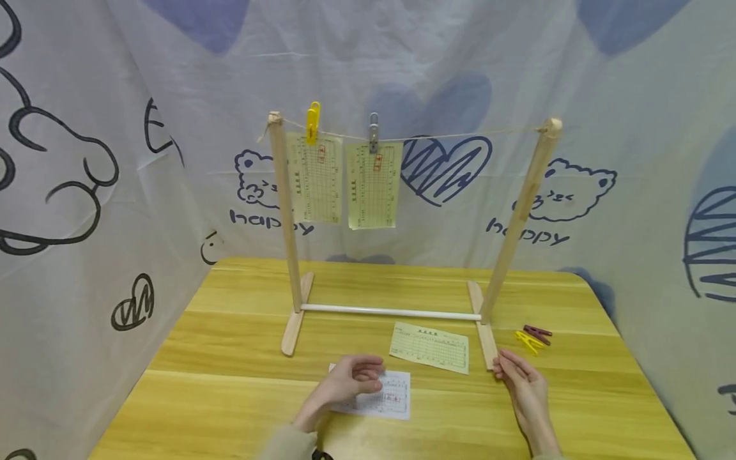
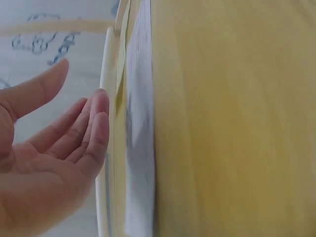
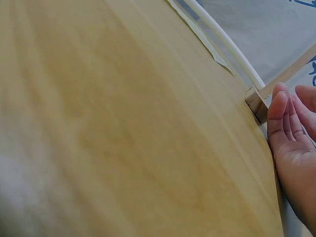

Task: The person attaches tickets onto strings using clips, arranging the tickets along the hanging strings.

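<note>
A person wore a pale beige sleeve (image 1: 289,444) on the left arm, its edge ending near the wrist and leaving the left hand (image 1: 351,380) bare. A small black item (image 1: 322,455), too cropped to identify, showed beside the cuff. A sliver of light fabric (image 1: 549,457) edged the right forearm below the bare right hand (image 1: 523,380).

Table (image 1: 230,409), yellow wood-grain — white printed sheet (image 1: 397,406) seen below left hand (image 1: 347,380); pale-green slip (image 1: 430,347) laid between the hands, farther off. Rack (image 1: 391,312) stood beyond both, one foot (image 1: 487,345) ended just beside right hand (image 1: 523,386). Yellow clip (image 1: 529,342), maroon clip (image 1: 538,334) placed beyond it — close together.
</note>
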A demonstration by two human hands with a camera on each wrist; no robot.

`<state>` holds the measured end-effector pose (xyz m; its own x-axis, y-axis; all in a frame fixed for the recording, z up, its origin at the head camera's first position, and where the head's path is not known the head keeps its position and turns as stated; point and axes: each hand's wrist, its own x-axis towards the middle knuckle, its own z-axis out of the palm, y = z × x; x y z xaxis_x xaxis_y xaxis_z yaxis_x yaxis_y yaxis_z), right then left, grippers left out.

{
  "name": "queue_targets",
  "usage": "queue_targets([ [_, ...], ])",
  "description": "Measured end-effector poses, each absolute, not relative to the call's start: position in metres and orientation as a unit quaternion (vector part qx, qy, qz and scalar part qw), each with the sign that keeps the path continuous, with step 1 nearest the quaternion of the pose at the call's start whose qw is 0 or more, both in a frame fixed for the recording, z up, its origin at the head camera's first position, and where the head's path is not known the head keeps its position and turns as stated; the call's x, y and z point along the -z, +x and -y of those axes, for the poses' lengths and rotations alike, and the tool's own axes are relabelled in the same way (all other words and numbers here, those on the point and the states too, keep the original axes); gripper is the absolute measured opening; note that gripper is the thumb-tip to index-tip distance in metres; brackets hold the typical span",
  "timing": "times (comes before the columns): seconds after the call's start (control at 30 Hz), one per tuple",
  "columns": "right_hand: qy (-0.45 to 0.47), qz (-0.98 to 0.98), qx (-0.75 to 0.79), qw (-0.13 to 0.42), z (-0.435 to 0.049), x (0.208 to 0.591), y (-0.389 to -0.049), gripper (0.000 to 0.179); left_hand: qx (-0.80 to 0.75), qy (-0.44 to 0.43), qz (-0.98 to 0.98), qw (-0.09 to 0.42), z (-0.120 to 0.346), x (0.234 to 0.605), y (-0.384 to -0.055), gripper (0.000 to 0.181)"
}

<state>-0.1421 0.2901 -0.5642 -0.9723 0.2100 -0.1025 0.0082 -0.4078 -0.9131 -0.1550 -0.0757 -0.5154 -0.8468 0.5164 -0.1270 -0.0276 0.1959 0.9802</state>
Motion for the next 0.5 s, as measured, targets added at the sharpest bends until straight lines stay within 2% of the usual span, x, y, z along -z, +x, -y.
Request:
queue_targets([
  [0.23,-0.086,0.526,-0.844,0.061,-0.290,0.568,-0.142,0.019,-0.616,0.148,-0.734,0.244,0.060,0.524,-0.163,0.049],
  [0.5,-0.084,0.531,-0.841,0.059,-0.292,0.568,-0.142,0.019,-0.613,0.118,-0.755,0.202,0.074,0.527,-0.156,0.048],
])
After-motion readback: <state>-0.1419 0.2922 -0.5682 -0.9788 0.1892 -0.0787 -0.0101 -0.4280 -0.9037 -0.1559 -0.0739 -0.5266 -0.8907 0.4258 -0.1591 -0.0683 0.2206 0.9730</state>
